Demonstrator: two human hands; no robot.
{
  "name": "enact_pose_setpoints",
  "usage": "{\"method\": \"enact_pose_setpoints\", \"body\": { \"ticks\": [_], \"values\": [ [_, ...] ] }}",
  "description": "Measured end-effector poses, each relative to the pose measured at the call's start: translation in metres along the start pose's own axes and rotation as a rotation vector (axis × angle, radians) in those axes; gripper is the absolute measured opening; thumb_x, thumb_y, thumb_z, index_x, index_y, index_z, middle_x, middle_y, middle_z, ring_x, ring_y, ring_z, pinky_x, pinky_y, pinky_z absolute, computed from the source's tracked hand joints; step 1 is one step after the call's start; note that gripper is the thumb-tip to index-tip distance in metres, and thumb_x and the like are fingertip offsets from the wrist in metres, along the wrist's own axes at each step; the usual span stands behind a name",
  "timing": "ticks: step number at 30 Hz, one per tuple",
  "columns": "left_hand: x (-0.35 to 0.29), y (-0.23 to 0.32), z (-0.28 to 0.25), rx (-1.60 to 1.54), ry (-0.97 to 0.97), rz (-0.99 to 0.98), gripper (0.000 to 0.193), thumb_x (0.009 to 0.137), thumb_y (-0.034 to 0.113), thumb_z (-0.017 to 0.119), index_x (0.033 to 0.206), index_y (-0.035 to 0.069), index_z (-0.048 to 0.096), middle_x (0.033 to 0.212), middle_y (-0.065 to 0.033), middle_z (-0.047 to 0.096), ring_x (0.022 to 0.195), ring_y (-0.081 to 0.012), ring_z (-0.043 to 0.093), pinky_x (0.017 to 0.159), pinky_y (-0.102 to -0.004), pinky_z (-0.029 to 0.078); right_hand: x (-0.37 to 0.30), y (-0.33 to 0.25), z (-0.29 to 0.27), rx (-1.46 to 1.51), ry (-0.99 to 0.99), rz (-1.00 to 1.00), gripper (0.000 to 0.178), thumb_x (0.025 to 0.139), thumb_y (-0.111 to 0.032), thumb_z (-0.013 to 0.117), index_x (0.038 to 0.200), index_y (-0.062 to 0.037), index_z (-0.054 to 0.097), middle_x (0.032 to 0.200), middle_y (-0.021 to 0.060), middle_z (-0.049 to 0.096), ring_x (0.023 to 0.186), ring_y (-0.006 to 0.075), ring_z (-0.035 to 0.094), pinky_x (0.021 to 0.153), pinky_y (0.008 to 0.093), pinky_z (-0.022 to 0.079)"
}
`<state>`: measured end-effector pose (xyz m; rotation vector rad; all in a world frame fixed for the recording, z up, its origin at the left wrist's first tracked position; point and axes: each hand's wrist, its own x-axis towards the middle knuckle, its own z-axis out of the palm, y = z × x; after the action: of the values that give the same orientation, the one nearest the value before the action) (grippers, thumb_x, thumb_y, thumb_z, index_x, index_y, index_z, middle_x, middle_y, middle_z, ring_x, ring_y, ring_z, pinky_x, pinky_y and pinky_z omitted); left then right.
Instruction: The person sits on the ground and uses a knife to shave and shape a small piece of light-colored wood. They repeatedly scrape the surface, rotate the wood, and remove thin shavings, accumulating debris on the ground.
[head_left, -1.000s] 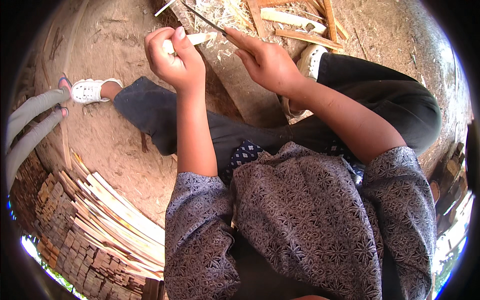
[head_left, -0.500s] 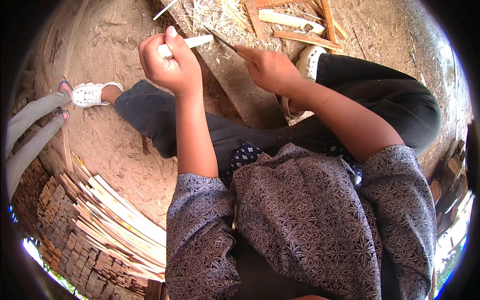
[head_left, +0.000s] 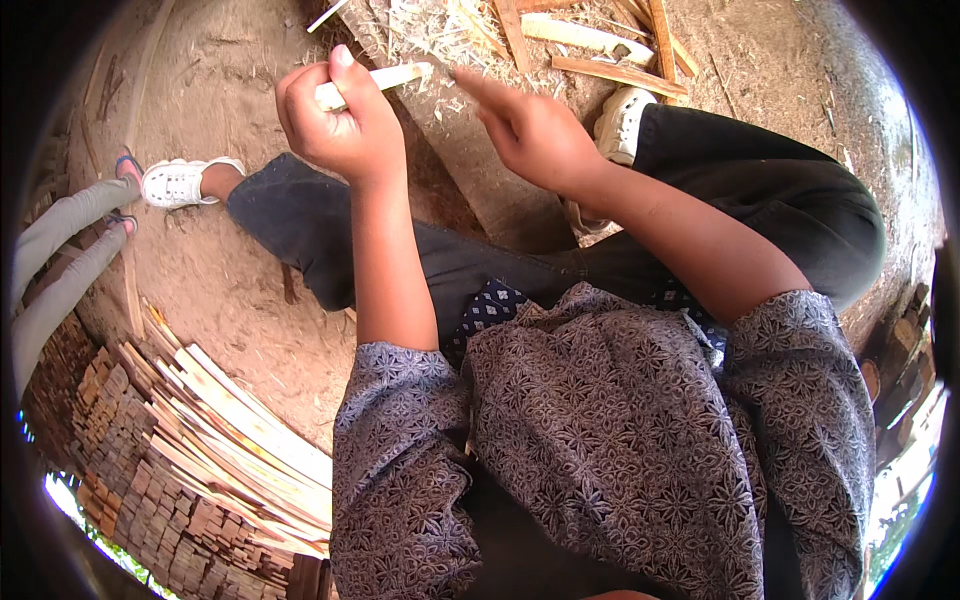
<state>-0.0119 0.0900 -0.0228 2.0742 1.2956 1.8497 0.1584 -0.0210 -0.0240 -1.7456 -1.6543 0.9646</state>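
Note:
My left hand (head_left: 345, 125) is closed around a pale, whittled wooden stick (head_left: 400, 75), its thumb up along the wood. The free end of the stick points right, over the shavings. To the right of that end is my right hand (head_left: 540, 140), fingers wrapped round a knife whose thin dark blade is smeared by motion, so I cannot tell whether it touches the wood. Under both hands a brown plank (head_left: 510, 205) slants across the ground between my legs, with curly wood shavings (head_left: 425, 35) piled at its far part.
Several cut wood pieces (head_left: 615, 75) lie beyond my right shoe (head_left: 622, 125). My left shoe (head_left: 185, 183) rests on the dirt floor, close to another person's legs (head_left: 75, 220). Stacked wooden blocks (head_left: 170, 500) and long pale strips (head_left: 235, 420) fill the lower left.
My right hand has shifted slightly down and right, its fingers and knife now blurred. The left hand and stick stay nearly in place; the stick's tip now looks slightly higher and browner.

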Motion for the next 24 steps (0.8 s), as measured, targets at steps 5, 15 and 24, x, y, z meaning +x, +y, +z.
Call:
{"method": "enact_pose_setpoints", "body": {
  "ticks": [5, 15, 24],
  "values": [
    [0.001, -0.002, -0.014, 0.127, -0.063, 0.065, 0.019, 0.099, 0.010, 0.065, 0.086, 0.002, 0.053, 0.080, -0.0054, 0.058, 0.069, -0.0152, 0.055, 0.064, -0.0302, 0.046, 0.011, -0.017, -0.012, -0.009, 0.022, 0.020, 0.046, 0.100, -0.022, 0.058, 0.145, -0.0182, 0.056, 0.094, 0.0249, 0.070, 0.084, 0.0377, 0.071, 0.077, 0.0481, 0.055],
    [-0.001, 0.001, -0.011, 0.076, -0.027, 0.082, 0.025, 0.098, 0.008, 0.062, 0.079, 0.003, 0.047, 0.073, -0.0049, 0.052, 0.066, -0.0162, 0.051, 0.063, -0.0319, 0.043, 0.012, -0.014, -0.011, 0.073, 0.020, 0.017, 0.045, 0.097, -0.021, 0.053, 0.141, -0.0232, 0.058, 0.096, 0.0226, 0.072, 0.091, 0.0406, 0.070, 0.084, 0.0499, 0.057],
    [-0.003, -0.001, -0.016, 0.039, -0.044, 0.026, 0.029, 0.100, 0.012, 0.060, 0.078, 0.002, 0.045, 0.074, -0.0049, 0.053, 0.065, -0.0167, 0.050, 0.062, -0.0319, 0.042, 0.010, -0.019, -0.010, 0.140, 0.076, -0.087, 0.049, 0.099, -0.020, 0.058, 0.148, -0.0204, 0.052, 0.107, 0.0224, 0.072, 0.092, 0.0381, 0.071, 0.084, 0.0465, 0.056]
  ]
}}
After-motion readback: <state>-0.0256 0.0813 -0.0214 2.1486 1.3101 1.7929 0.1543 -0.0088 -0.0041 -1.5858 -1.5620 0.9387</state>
